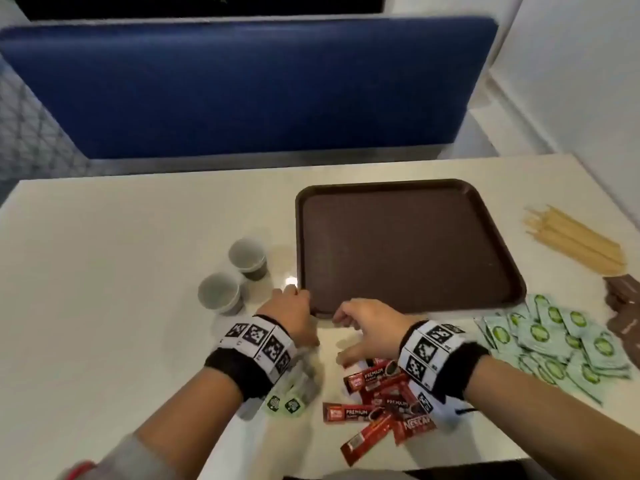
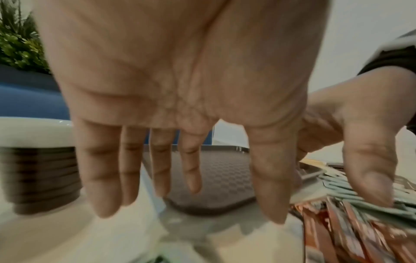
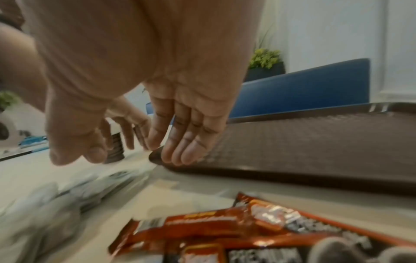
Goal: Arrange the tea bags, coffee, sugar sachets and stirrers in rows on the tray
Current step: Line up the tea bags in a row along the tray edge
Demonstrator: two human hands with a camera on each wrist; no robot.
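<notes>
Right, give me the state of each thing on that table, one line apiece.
tray: bare, nothing on it yet
red coffee sachets: loose heap by the near edge
green tea bags: scattered pile beside the tray
wooden stirrers: bundled on the table
paper cups: two, upright
left hand: open, at the tray's corner
right hand: open, holding nothing

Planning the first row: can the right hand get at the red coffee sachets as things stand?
Probably yes: the right hand is open and holds nothing, and the red coffee sachets lie uncovered on the table just beneath its wrist.

head view above, wrist views share tray (image 2: 225, 178)
</notes>
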